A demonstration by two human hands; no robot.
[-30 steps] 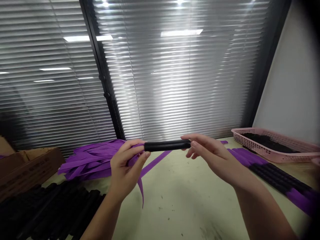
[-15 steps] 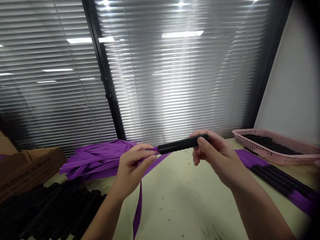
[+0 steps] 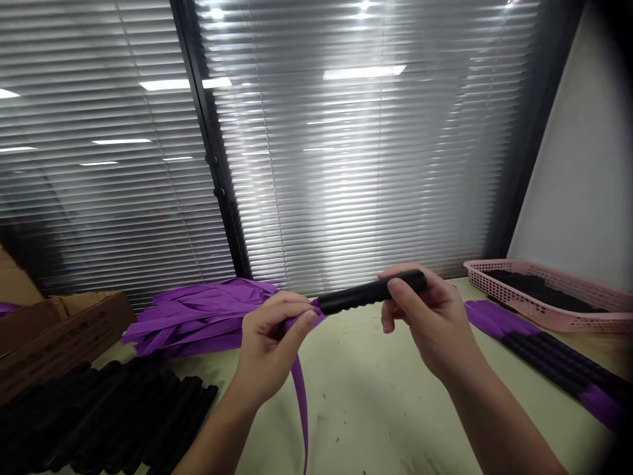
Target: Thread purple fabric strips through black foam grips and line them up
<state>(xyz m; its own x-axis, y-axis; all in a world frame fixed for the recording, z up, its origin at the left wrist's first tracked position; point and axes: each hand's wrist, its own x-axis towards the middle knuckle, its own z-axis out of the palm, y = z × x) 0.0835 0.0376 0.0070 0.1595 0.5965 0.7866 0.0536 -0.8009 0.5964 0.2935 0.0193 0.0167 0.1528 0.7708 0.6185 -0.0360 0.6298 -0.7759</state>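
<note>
A black ribbed tube (image 3: 356, 295) is held up above the table, nearly level, its right end a little higher. My left hand (image 3: 277, 336) pinches a purple strap (image 3: 301, 402) at the tube's left end, and the strap hangs down below the fingers. Thumb and fingers of my right hand (image 3: 425, 307) close round the tube near its right end. Behind my left hand lies a pile of purple straps (image 3: 198, 313).
Many black tubes (image 3: 119, 409) lie at the lower left beside a cardboard box (image 3: 74, 336). On the right, black tubes with purple straps (image 3: 558, 359) lie before a pink basket (image 3: 578, 321) holding black pieces. Window blinds (image 3: 346, 165) stand behind the table (image 3: 366, 396).
Both hands and the tube have shifted slightly right in view. More of the tube's right end shows past my right thumb, and the hanging strap has swung right.
</note>
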